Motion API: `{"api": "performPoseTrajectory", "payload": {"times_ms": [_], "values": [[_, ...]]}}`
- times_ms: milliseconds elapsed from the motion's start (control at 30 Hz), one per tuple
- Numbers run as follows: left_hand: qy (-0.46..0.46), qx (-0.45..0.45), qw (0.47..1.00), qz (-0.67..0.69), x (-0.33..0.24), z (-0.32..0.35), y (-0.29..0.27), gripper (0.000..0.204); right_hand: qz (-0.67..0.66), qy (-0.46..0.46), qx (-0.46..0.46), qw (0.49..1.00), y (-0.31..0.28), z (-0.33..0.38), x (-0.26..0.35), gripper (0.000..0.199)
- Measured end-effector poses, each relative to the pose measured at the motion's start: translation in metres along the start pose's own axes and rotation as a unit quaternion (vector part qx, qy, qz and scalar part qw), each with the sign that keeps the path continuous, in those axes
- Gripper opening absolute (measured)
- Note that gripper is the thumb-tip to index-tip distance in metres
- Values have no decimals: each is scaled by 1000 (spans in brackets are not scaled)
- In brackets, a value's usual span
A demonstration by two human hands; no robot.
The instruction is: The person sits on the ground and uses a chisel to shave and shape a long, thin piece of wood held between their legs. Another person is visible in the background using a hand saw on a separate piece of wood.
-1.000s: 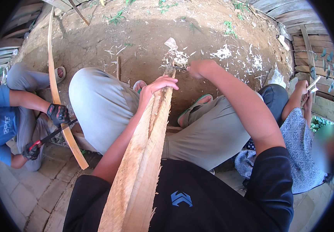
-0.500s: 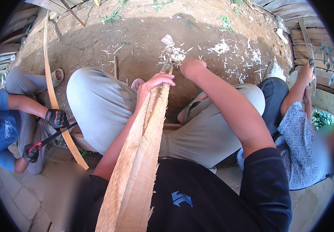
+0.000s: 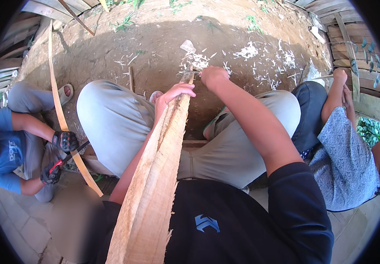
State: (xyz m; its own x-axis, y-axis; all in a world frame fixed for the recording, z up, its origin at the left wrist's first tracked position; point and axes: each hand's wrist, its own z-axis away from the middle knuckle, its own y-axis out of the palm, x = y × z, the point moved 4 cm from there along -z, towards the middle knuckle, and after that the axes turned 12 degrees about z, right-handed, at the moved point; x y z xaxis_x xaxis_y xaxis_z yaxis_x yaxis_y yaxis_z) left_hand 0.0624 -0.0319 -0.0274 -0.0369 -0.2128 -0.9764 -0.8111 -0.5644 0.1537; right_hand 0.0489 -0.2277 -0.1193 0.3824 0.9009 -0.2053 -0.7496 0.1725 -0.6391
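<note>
A long, rough-split piece of pale wood runs from the lower edge, up along my torso, to a narrower tip beyond my knees. My left hand is wrapped over it a little short of the tip, fingers across its top. Close beside the tip, on its right, my right hand is closed in a fist. A small dark edge shows between that fist and the wood; what the fist grips is mostly hidden. Curled wood shavings lie around the tip.
At left, a person with black gloves works a red-handled blade on a long curved wooden strip. At right sits another person in a patterned garment, holding a thin stick. More shavings litter the dirt ground.
My right fist has shifted slightly left, closer to the wood's tip. The left person's lower glove and blade moved up toward the strip. The person at right has shifted outward, with a thin stick now showing.
</note>
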Motion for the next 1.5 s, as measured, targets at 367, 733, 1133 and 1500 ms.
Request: {"api": "performPoseTrajectory", "payload": {"times_ms": [367,733,1133,1500], "values": [[22,-33,998,39,9,8,-1,30,-11,12,-1,1000,16,-31,7,30],[58,-28,996,65,5,4,1,38,-19,3,-9,1000,18,-55,10,44],[6,-61,998,13,2,8,1,32,-18,0,-16,1000,22,-72,13,48],[-3,-45,999,5,-7,3,5,22,-16,17,-10,1000,30,-100,19,30]]}}
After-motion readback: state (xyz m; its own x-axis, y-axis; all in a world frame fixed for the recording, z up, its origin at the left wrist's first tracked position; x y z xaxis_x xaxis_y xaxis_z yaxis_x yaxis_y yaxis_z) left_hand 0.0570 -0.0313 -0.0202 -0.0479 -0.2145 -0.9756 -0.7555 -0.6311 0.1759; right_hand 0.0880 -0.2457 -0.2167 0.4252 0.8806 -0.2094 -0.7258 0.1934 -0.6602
